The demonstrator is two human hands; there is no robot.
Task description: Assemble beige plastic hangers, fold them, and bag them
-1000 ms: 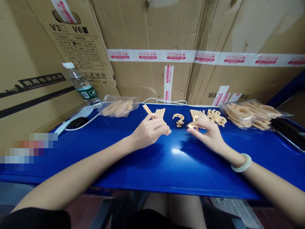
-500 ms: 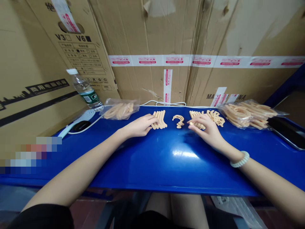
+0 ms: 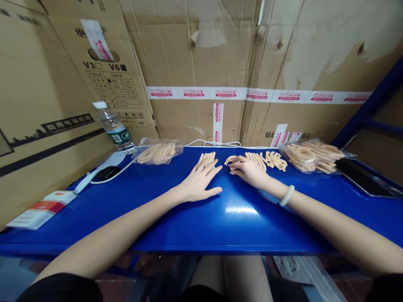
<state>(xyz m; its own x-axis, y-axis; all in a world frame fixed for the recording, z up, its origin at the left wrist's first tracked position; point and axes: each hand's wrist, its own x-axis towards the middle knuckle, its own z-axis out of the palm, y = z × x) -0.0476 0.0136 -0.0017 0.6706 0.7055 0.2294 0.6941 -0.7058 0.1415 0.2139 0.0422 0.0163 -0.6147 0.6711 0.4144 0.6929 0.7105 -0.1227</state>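
My left hand [image 3: 200, 183] lies open, fingers spread, over a row of pale wooden-looking curved strips [image 3: 208, 157], hiding their near ends. My right hand [image 3: 252, 172] is bent down at a hook-shaped pale piece [image 3: 230, 159], its thumb and fingers drawn together. What sits between those fingertips is hidden. Just behind my right hand a second row of curved strips [image 3: 255, 160] stands side by side, partly covered. To its right is a loose heap of small curly pale pieces [image 3: 276, 160].
Clear bags of pale pieces lie left [image 3: 159, 152] and right [image 3: 311, 155]. A water bottle [image 3: 118, 132], a hairbrush [image 3: 110, 161], a small box [image 3: 42, 209] and a dark phone-like slab [image 3: 363, 178] are on the blue table [image 3: 189, 226]. Cardboard [image 3: 195, 54] walls the back.
My left hand has opened and spread flat over the left row. My right hand has moved left from the right row to the hook-shaped piece. The view has tilted up slightly.
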